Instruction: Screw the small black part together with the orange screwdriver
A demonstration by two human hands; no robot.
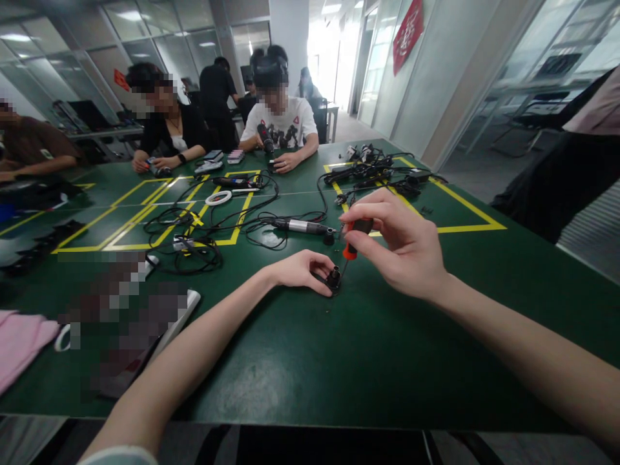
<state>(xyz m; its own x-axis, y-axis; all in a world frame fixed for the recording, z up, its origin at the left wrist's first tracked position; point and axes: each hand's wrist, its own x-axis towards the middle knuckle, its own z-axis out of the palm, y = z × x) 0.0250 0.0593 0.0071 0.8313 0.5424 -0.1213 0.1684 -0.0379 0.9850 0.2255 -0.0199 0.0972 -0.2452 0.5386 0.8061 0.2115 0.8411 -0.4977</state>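
In the middle of the green table, my left hand has its thumb and fingers closed round a small black part with a short upright tube. My right hand grips a screwdriver with a black and orange handle. Its thin shaft slants down to the near right side of the black part; I cannot make out exactly where the tip rests. Just beyond my hands lies a silver-and-black cylindrical tool with a cable, and a small black piece stands by its end.
Black cables lie coiled on the left, and more cables with adapters are heaped at the back right. A white tape roll lies farther off. Across the table a person holds a power drill. Pink cloth is at the left edge.
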